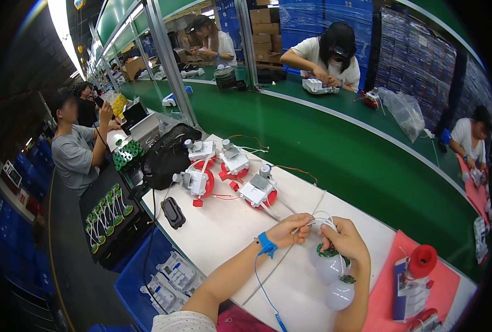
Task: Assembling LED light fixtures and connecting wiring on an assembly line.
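1. White wires (319, 219) sit pinched between my left hand (288, 229) and right hand (344, 239), above the white table (224, 232).
2. I see both hands closed on the wires.
3. Two white bulbs (332, 269) hang just below my right hand.
4. Red-based assemblies (257, 192) lie further up the table.

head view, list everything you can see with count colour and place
white wires: a bundle, pinched by both hands
bulb domes: two, frosted white, below right hand
round circuit board: one, green, on upper dome
white modules on red discs: four, white worktop far side
black box: one, worktop left edge
red spool: one, pink mat at right
blue wrist strap: one, left wrist
left hand: gripping wires
right hand: gripping wires above domes
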